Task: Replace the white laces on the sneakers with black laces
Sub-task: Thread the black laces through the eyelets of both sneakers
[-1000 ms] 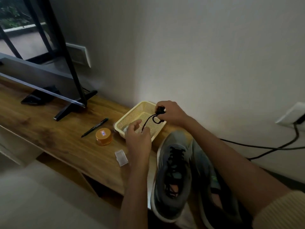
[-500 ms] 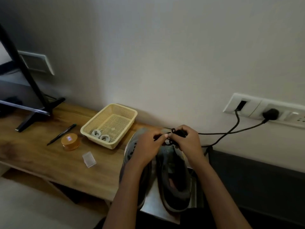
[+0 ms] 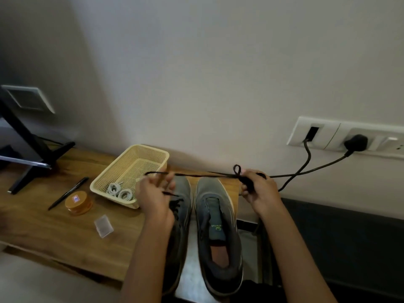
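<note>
Two grey sneakers stand side by side at the right end of the wooden table [image 3: 54,232], toes toward the wall. The left sneaker [image 3: 182,206] carries black lacing and is partly hidden by my left arm. The right sneaker [image 3: 218,228] has bare eyelets. A black lace [image 3: 205,174] stretches taut above the toes between my hands. My left hand [image 3: 154,193] pinches one end of it. My right hand [image 3: 259,190] grips the bundled remainder, with a small loop sticking up beside it. Coiled white laces [image 3: 119,191] lie in the yellow mesh basket [image 3: 105,182].
Left of the basket lie an orange round tin [image 3: 77,202], a black pen [image 3: 68,192] and a small clear plastic box [image 3: 103,223]. A monitor stand [image 3: 35,154] stands at far left. Black cables [image 3: 306,169] hang from a wall socket [image 3: 349,138] at right.
My hands came from the basket to above the sneakers, then moved apart, drawing the black lace out straight between them. The camera view swung right.
</note>
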A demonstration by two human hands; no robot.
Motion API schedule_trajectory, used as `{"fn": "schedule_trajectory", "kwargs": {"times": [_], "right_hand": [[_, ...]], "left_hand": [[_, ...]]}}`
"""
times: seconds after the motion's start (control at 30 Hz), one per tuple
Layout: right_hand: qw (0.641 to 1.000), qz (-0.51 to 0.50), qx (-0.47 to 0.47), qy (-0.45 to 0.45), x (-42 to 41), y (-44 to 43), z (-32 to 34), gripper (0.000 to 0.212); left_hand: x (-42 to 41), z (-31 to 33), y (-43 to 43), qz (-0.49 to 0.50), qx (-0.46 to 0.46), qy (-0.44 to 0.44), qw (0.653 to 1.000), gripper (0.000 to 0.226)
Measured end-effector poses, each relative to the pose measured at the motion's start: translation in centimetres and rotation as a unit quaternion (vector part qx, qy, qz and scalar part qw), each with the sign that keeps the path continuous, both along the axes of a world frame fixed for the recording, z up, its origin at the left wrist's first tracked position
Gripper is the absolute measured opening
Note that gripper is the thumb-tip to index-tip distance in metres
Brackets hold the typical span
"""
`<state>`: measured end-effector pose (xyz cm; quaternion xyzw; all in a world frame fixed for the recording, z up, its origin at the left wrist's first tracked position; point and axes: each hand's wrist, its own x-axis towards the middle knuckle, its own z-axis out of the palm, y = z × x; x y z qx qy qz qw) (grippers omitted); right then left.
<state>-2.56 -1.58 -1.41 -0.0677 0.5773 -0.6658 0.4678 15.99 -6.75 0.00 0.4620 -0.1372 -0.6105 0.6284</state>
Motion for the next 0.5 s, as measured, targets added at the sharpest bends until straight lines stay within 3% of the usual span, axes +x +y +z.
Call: {"fn": "schedule_trajectory", "kwargs": {"times": [0.1,0.17,0.37,0.43,0.5], "right_hand": [[0.991,-0.091,0.010,-0.102,-1.1,0.2,-0.4,0.008],[0.977,-0.141,-0.001,-0.160,-1.6,0.2,-0.6,0.007],[0.973,-0.136,-0.049,-0.179,-1.0,-0.4,-0.8,0.009],[0.974,-0.123,-0.076,-0.175,-0.5,-0.6,-0.3,0.012],[0.975,-0.097,-0.102,-0.171,0.3,-0.8,0.5,0.017]], "left_hand": [[2.2,-0.3,-0.8,0.138,0.004,0.079,0.987,0.028],[3.0,-0.7,-1.1,0.197,0.001,0.069,0.978,0.033],[1.1,0.3,-0.1,0.252,-0.090,-0.242,0.933,0.024],[0.5,-0.1,0.3,0.207,-0.113,-0.338,0.911,0.027],[-0.4,-0.3,0.7,0.101,-0.100,-0.364,0.920,0.026]]}}
